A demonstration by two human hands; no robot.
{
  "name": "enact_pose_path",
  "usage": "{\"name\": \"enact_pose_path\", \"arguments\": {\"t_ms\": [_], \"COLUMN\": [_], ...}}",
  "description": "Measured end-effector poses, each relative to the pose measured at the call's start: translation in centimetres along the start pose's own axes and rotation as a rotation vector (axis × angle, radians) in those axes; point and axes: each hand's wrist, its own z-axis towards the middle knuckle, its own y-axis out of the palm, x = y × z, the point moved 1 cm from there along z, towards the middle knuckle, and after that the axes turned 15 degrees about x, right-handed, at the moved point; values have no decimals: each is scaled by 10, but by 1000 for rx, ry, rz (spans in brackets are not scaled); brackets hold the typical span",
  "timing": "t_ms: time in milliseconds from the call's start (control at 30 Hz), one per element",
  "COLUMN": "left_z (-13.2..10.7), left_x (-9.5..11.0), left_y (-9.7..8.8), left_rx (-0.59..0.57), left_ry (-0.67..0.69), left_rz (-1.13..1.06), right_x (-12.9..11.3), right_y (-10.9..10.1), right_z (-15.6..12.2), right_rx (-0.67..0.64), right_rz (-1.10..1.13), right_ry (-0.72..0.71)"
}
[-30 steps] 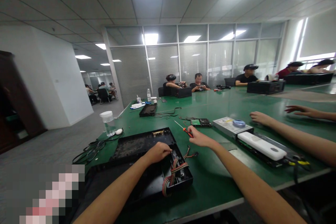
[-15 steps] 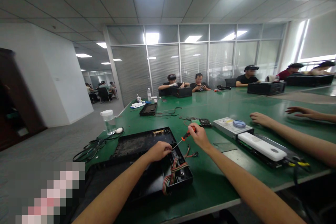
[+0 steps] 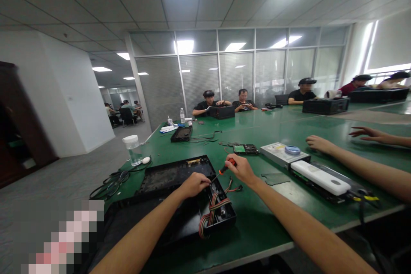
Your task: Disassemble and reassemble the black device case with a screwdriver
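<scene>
An open black computer case lies on the green table in front of me. My left hand is curled, pinching something small at the case's right inner edge. My right hand grips a small screwdriver with an orange-red handle, its tip slanted down towards my left fingers. A striped ribbon cable loops out of the case near its front corner.
A co-worker's two arms reach in from the right beside a white device and a silver drive. A green circuit board, a plastic jar, black cables and seated people at the far end are visible.
My right hand lifted the screwdriver off the table, turned it, and brought its tip down to my left fingers at the case edge. My left hand stayed put.
</scene>
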Motion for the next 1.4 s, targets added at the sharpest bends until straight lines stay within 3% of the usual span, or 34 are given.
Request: {"name": "enact_pose_path", "arguments": {"t_ms": [267, 567, 867, 1100, 1300, 1400], "left_z": [0, 0, 0, -1, -1, -2], "left_x": [1, 2, -1, -2, -5, -4], "left_y": [0, 0, 1, -2, -1, 0], "left_rx": [6, 15, 24, -7, -7, -10], "left_ry": [-7, -12, 25, 34, 39, 54], "left_rz": [12, -6, -19, -6, -36, -45], "right_x": [-6, -11, -15, -49, -82, -93], "right_y": [-3, -1, -9, -17, -21, -20], "right_z": [0, -3, -1, 17, 45, 53], "right_rx": [-17, 69, -13, -162, -459, -533], "right_rz": [26, 69, -156, -363, -386, -449], "right_ry": [-137, -315, -388, -339, -366, -388]}}
